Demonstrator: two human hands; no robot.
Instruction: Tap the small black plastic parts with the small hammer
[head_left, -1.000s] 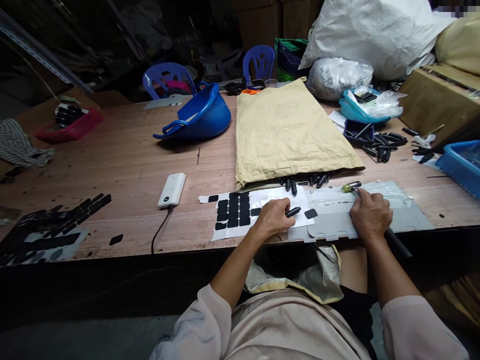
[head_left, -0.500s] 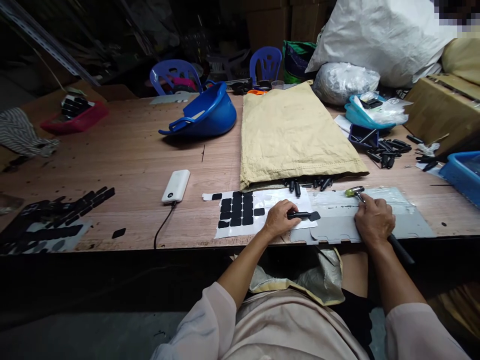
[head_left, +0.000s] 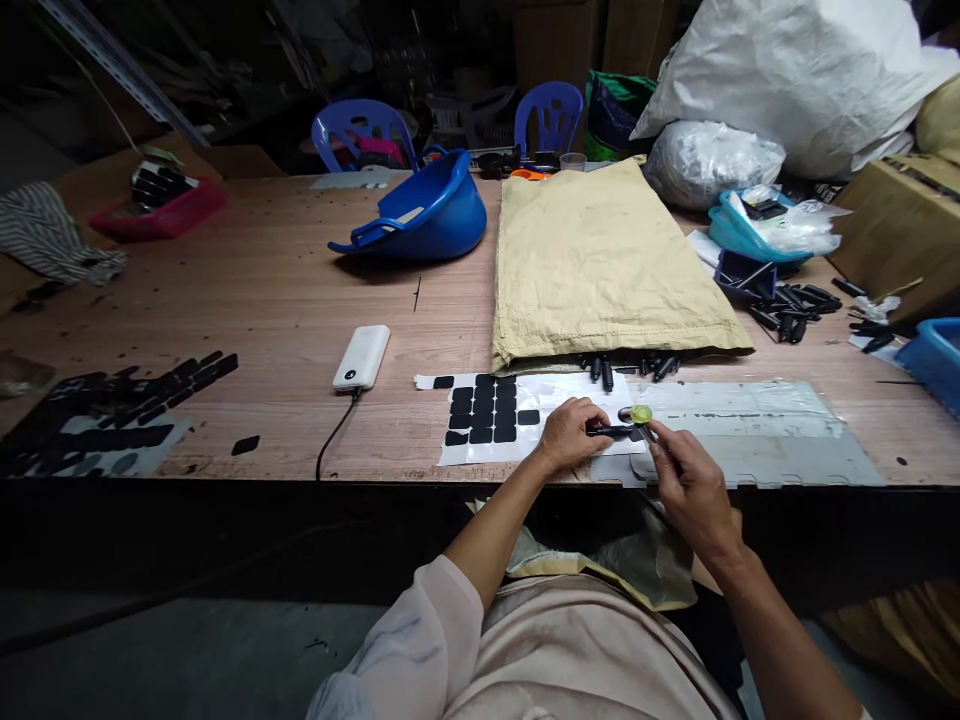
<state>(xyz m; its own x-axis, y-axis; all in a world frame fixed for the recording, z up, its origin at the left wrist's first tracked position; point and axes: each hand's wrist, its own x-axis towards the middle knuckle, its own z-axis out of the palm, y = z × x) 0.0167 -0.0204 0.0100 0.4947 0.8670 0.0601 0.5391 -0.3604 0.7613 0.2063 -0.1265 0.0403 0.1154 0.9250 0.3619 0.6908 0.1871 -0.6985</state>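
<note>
My left hand (head_left: 571, 436) is closed on a slim black tube-like piece (head_left: 619, 431), holding it down over the white paper near the table's front edge. A black rounded patch shows in part under the tube's right end. My right hand (head_left: 691, 488) grips a small hammer (head_left: 640, 413) with a yellow-green face, its head just above or touching the tube's end; I cannot tell which. Left of my hands, several black rounded-square patches (head_left: 484, 412) lie in rows on the white sheet (head_left: 525, 456). A grey board (head_left: 814, 458) lies under and right of the hammer.
A tan woven sack (head_left: 607, 270) lies behind my hands, with several black pieces (head_left: 607, 376) at its front edge. More black pieces (head_left: 795, 310) are heaped at right. A white power bank (head_left: 362, 357) with a cable and a tilted blue basin (head_left: 442, 215) stand left.
My right hand has brought the hammer leftward from over the grey board to the end of the black tube. My left hand still holds the tube. The view has shifted slightly.
</note>
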